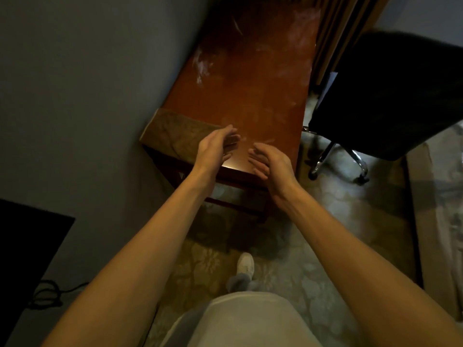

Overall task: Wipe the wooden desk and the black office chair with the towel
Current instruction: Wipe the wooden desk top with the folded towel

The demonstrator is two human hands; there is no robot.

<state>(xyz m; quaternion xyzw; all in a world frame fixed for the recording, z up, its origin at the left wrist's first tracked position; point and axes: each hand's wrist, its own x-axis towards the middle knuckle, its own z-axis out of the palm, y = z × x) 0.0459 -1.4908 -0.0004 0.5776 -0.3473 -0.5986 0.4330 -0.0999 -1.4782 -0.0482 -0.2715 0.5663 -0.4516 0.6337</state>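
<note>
A reddish wooden desk (253, 78) runs away from me along the wall, its top marked with pale smears. A tan patterned towel (175, 132) lies folded on its near left corner. My left hand (215, 147) hovers just right of the towel, fingers apart and empty. Facing it palm to palm, my right hand (271, 164) hangs over the desk's near edge, also empty. The black office chair (390, 96) stands to the right of the desk on a chrome wheeled base.
A grey wall (87, 83) borders the desk's left side. A black object (27, 249) with cables sits low at the left. Patterned carpet (325, 246) covers the floor, where my shoe (246, 264) shows. A cardboard panel (436, 221) lies at the right.
</note>
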